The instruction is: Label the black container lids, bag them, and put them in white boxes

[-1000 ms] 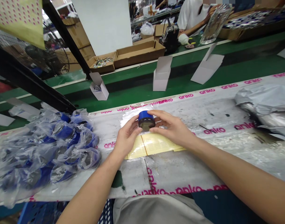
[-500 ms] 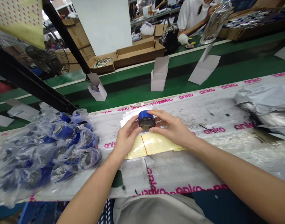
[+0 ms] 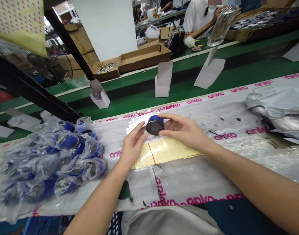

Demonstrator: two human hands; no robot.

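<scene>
Right hand (image 3: pixel 186 130) pinches the little blue puck (image 3: pixel 155 125) by its rim with its fingers; left hand (image 3: pixel 133 145) cups it at 8 o'clock, fingers loosely curled. It's just above the yellow sheets (image 3: pixel 164 151) on the surface (image 3: pixel 188 182). Smooth round plastic, dark flat face, so it could slip out and roll toward the crinkly bagged pile (image 3: pixel 53 156) at 9 o'clock.
</scene>
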